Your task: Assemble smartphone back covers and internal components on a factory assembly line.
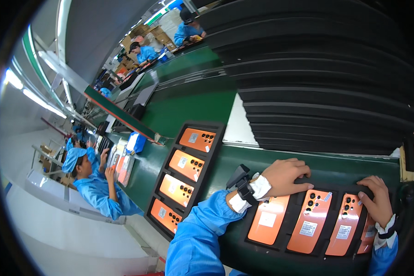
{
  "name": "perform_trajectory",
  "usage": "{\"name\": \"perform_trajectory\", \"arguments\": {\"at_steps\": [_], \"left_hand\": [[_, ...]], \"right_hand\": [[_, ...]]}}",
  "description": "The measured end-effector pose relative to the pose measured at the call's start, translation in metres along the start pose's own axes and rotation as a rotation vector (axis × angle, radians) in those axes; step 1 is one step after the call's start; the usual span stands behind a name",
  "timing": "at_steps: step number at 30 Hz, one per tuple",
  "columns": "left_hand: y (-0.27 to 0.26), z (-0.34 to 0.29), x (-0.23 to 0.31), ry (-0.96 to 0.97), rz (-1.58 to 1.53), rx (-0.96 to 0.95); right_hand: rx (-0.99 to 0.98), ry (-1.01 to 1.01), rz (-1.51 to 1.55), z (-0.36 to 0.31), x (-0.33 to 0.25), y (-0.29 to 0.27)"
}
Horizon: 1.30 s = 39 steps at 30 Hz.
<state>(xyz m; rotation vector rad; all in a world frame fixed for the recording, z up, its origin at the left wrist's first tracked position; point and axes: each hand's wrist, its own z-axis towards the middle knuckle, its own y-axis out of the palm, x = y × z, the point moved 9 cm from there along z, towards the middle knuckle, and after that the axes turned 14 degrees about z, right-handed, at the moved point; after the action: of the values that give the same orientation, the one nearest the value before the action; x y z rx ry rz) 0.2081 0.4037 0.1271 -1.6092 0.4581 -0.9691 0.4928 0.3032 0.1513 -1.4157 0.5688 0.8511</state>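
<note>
A black tray (pixel 290 256) lies before me with several orange phones in its slots, camera ends away from me. My left hand (pixel 284 178) rests over the leftmost phone (pixel 268 220), covering its camera end. Its fingers reach right and its thumb lies apart by the top of the second phone (pixel 308 221). At the tray's far right, my right hand (pixel 377 198) has its fingers stretched over the far edge. The right thumb sits near the top of the third phone (pixel 343 225); the rightmost phone (pixel 367 237) is partly hidden. Neither hand visibly lifts anything.
Another black tray (pixel 186 155) of orange phones lies to the left on the green worktable (pixel 147 158). A tall stack of black trays (pixel 326 92) stands beyond my hands. A blue bin (pixel 135 143) sits farther left. A co-worker (pixel 94 184) in blue handles something nearby.
</note>
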Motion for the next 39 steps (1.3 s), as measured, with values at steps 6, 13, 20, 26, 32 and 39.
{"name": "perform_trajectory", "arguments": {"at_steps": [6,13,20,26,32,39], "left_hand": [[-0.007,0.000,0.004,0.029,0.014,0.047],[-0.013,0.003,0.005,-0.022,-0.020,0.043],[-0.008,0.002,0.004,-0.096,-0.047,0.054],[-0.007,0.006,0.006,-0.094,-0.053,0.048],[-0.009,0.003,0.003,-0.084,-0.044,0.036],[-0.008,-0.003,-0.003,-0.013,-0.005,0.016]], "right_hand": [[-0.092,-0.043,-0.053,0.004,-0.004,0.001],[-0.129,-0.124,-0.033,0.000,0.009,0.007],[-0.141,-0.097,-0.026,-0.001,0.015,0.011],[-0.120,-0.085,-0.028,-0.007,0.015,0.006],[-0.130,-0.094,-0.025,-0.002,0.015,0.011],[-0.122,-0.103,-0.033,0.006,0.002,0.009]]}}
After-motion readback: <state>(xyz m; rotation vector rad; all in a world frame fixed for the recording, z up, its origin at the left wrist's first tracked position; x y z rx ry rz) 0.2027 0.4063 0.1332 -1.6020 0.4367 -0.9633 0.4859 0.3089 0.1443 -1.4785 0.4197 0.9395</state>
